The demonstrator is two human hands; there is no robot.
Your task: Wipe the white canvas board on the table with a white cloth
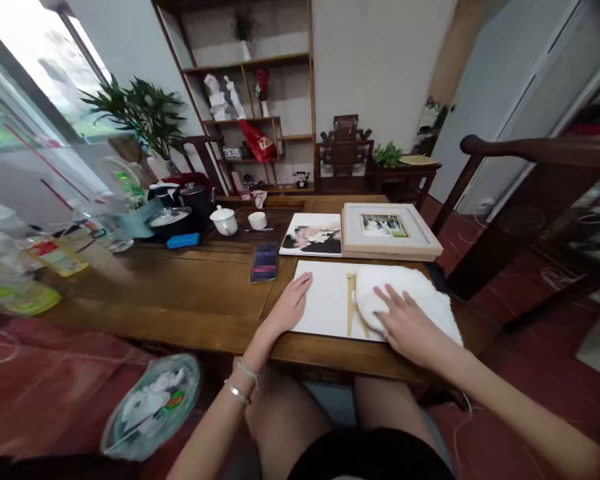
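A flat white board (pixel 323 297) lies near the front edge of the wooden table. My left hand (pixel 291 305) rests on its left edge, fingers stretched out and holding nothing. My right hand (pixel 407 323) lies with spread fingers on a fluffy white cloth (pixel 423 290), which covers the board's right part. Between the two hands, a narrow tan strip (pixel 350 303) tapers toward me on the board. Beside it, a second tan piece is partly hidden under the cloth; I cannot make out what kind of thing these are.
Behind the board are a photo print (pixel 313 235) and a framed picture (pixel 390 230). A dark booklet (pixel 264 262) lies left of them. Farther left stand a white lidded pot (pixel 224 220), a small cup (pixel 257 221) and a blue packet (pixel 183 241). A waste bin (pixel 193 380) stands on the floor.
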